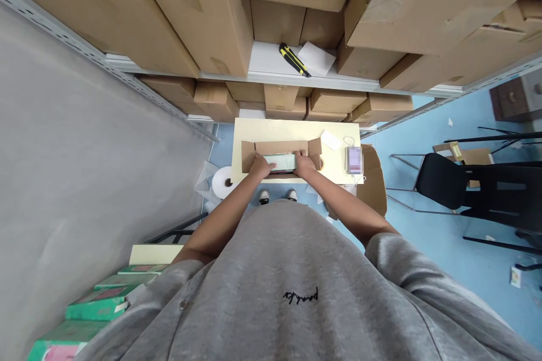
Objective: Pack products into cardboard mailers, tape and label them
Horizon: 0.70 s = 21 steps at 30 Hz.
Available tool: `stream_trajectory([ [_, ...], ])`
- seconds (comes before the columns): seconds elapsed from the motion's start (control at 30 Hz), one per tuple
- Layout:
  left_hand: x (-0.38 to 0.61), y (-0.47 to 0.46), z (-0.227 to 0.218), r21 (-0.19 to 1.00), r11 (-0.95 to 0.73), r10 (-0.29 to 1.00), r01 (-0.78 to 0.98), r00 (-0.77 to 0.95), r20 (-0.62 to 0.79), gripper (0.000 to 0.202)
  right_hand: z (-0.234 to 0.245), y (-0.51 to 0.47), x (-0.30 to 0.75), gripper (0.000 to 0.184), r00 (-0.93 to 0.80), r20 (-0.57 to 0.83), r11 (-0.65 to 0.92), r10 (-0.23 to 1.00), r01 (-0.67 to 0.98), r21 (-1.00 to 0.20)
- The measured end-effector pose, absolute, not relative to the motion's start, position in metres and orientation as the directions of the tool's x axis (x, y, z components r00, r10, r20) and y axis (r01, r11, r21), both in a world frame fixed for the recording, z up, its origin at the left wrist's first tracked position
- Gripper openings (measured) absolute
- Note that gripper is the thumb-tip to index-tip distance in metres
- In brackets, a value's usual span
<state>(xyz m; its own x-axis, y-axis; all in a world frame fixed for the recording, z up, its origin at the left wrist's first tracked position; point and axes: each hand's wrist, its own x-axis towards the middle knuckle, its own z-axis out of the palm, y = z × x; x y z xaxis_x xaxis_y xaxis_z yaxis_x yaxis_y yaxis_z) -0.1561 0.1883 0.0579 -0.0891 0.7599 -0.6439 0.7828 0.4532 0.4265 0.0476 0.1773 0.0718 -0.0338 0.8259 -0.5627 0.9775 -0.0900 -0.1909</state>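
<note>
Holding a pale green flat box [284,162] inside an open cardboard carton [279,148] with both hands, head view. Left hand [261,167] closed over the box's left end, right hand [305,163] gripping its right end, box low in the carton. Carton sits on a cream bench [271,130], flaps up. Tape roll [320,164] just beside the right hand, blurred packet [354,159] further right. Yellow-and-black utility knife [293,59] on the shelf ahead, beside white paper [315,58].
</note>
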Motion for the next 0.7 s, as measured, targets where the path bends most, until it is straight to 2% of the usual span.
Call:
stream_trajectory([
  [0.1, -0.152, 0.192, 0.055, 0.370, 0.460, 0.714, 0.807, -0.089, -0.694, 0.082, 0.069, 0.180, 0.047, 0.085, -0.015, -0.588, -0.116, 0.809, 0.976, -0.185],
  [0.27, -0.136, 0.195, 0.046, 0.300, 0.492, 0.702, 0.817, -0.169, -0.692, 0.090, 0.060, 0.181, 0.049, 0.083, -0.008, -0.597, -0.141, 0.802, 0.969, -0.203],
  [0.37, -0.129, 0.195, 0.038, 0.264, 0.506, 0.670, 0.821, -0.181, -0.720, 0.091, 0.050, 0.179, 0.051, 0.075, -0.040, -0.625, -0.134, 0.780, 0.964, -0.229],
  [0.5, -0.126, 0.190, 0.030, 0.299, 0.445, 0.685, 0.844, -0.106, -0.721, 0.082, 0.039, 0.174, 0.047, 0.062, -0.101, -0.666, -0.107, 0.739, 0.958, -0.265],
  [0.7, -0.140, 0.176, 0.031, 0.410, 0.313, 0.768, 0.857, 0.025, -0.640, 0.072, 0.048, 0.169, 0.045, 0.080, -0.110, -0.681, -0.074, 0.724, 0.969, -0.235],
])
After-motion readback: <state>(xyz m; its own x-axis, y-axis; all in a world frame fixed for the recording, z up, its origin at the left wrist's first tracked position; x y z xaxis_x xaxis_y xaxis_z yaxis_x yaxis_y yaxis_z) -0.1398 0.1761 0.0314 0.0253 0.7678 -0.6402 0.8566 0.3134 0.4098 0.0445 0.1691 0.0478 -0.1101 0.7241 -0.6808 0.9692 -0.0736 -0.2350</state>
